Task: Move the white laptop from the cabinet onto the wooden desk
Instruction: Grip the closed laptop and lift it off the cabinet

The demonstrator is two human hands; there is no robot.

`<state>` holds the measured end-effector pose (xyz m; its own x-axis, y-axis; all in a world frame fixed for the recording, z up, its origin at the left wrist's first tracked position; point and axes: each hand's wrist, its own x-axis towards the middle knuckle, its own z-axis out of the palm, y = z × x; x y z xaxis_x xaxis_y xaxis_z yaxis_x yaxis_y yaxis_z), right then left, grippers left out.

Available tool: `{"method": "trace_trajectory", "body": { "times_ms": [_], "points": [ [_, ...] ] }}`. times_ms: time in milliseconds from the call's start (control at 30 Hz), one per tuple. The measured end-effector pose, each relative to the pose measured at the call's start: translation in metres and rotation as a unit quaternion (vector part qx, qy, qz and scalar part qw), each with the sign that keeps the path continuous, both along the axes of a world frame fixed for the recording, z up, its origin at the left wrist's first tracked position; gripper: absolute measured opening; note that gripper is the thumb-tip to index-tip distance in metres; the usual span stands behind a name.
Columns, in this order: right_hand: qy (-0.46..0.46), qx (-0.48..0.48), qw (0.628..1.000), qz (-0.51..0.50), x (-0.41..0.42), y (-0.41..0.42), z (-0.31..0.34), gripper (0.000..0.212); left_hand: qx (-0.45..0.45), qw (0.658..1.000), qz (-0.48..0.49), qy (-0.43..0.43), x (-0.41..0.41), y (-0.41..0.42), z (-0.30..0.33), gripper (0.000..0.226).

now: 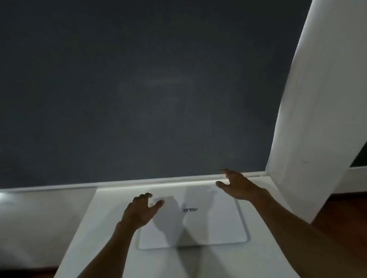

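Both hands, left hand (140, 211) at 9 o'clock and right hand (237, 185) at 2 o'clock, hover spread and empty over the closed white laptop (219, 226), which lies flat on the white cabinet (114, 267), so lifting and carrying remain.
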<state>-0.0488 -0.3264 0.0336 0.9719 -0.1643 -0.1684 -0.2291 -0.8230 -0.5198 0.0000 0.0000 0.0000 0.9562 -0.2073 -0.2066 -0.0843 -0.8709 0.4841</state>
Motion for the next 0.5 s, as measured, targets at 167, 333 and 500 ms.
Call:
{"method": "trace_trajectory", "body": {
  "times_ms": [167, 333, 500],
  "points": [
    [0.120, -0.016, 0.992, -0.031, -0.019, -0.008, -0.040, 0.067, 0.031, 0.997, 0.056, 0.052, -0.013, 0.022, -0.037, 0.080],
    [0.159, -0.020, 0.984, -0.072, -0.027, -0.014, -0.078, 0.067, 0.035, 0.989, 0.094, 0.111, -0.013, 0.023, -0.054, 0.079],
    [0.144, -0.003, 0.981, -0.128, -0.021, -0.003, -0.093, 0.068, 0.018, 0.989, 0.102, 0.107, -0.005, 0.015, -0.074, 0.101]
  ]
}}
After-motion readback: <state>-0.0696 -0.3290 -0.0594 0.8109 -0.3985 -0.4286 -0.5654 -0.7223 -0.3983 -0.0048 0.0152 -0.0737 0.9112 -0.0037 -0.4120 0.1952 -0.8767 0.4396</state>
